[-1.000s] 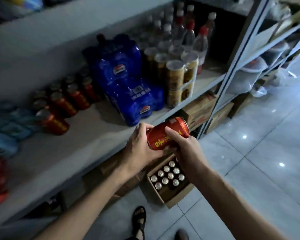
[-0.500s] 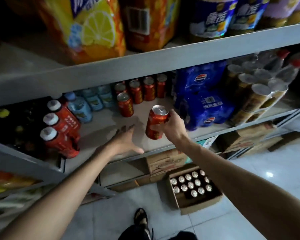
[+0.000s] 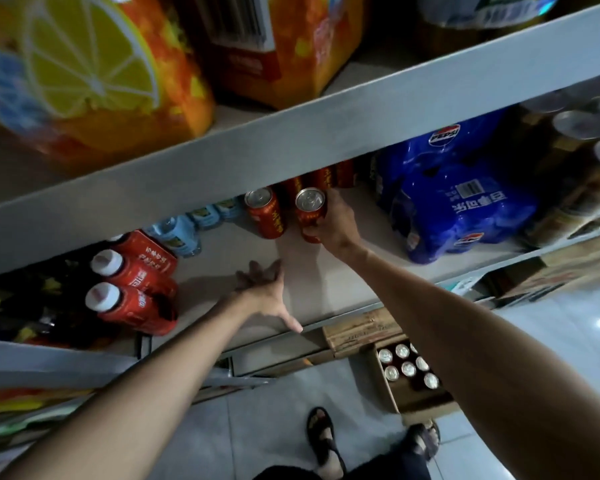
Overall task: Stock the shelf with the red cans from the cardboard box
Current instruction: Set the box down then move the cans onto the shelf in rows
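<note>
— Item one, the task piece?

— One red aluminium drink can with a silver top (image 3: 309, 211), upright, gripped round its side by the right hand (image 3: 335, 225), fingers curled about it. Location: the grey metal shelf (image 3: 326, 292), middle tier, just beside a second red can with gold lettering (image 3: 264, 213). Whether its base is seated on the board I cannot tell. It is held from the right side, I'd judge, so that it can slot in against its neighbour.

— The other hand?

— The left hand (image 3: 262, 294): empty, fingers straight, palm flat on the shelf near the front edge. Most likely a brace for the reach.

— Stock remaining?

— A brown cardboard box (image 3: 390, 393) on the tiled floor below, with silver can tops (image 3: 408, 368) showing inside. By that count the task is well short of finished.

— Surroundings, obstructions?

— A row of further red cans (image 3: 323, 178) behind, partly hidden by the upper shelf's grey front lip (image 3: 291, 143), which crowds the reach from above. A blue shrink-wrapped bottle pack (image 3: 458, 202) close on the right. To the left, red white-capped bottles (image 3: 136, 275) lying down, with pale blue bottles (image 3: 177, 233) beyond them.
</note>
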Tool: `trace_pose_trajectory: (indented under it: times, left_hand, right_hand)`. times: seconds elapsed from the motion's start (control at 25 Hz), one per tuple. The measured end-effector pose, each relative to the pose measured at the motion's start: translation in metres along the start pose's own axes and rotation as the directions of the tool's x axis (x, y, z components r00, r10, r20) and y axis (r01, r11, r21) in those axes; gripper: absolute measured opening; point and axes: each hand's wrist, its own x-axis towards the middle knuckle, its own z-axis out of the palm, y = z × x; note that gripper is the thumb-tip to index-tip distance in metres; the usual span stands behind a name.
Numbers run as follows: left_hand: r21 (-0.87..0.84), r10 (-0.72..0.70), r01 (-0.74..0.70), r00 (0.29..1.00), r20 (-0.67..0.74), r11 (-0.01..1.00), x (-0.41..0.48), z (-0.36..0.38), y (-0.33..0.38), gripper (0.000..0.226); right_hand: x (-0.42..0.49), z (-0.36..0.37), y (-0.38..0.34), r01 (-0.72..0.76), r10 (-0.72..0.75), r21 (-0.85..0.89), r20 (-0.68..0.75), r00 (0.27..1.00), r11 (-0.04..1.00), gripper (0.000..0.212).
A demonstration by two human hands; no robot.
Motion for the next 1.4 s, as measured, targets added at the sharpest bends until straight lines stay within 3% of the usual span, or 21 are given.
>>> trace_pose_trajectory:
  times: [0.24, 0.4, 0.64, 1.2, 1.4]
  left_hand:
    - [0.074, -0.038, 0.034, 0.998, 0.043, 0.997, 0.01, -0.011, 0.009, 0.16]
    - [0.14, -0.006, 0.002, 1.0, 0.028, 0.99, 0.008, -0.015, 0.01, 0.156]
    - [0.184, 0.019, -0.025, 0.999, 0.038, 0.983, 0.004, -0.011, 0.012, 0.155]
    - [0.174, -0.02, 0.012, 0.999, 0.043, 0.985, 0.008, -0.01, 0.012, 0.154]
    - [0.089, -0.019, 0.015, 0.999, 0.045, 0.996, 0.006, -0.01, 0.008, 0.153]
  right_hand:
    - [0.01, 0.014, 0.002, 0.011, -0.012, 0.043, 0.024, 1.0, 0.999, 0.077]
    - [0.008, 0.019, 0.002, 0.021, -0.021, -0.021, -0.035, 0.999, 1.0, 0.066]
    - [0.015, 0.033, 0.004, 0.01, -0.01, -0.013, -0.012, 1.0, 1.0, 0.072]
    - [0.035, 0.036, -0.004, -0.036, 0.037, -0.065, 0.021, 0.999, 0.997, 0.075]
    - [0.017, 0.012, -0.006, -0.114, 0.108, 0.058, 0.1, 0.989, 0.992, 0.076]
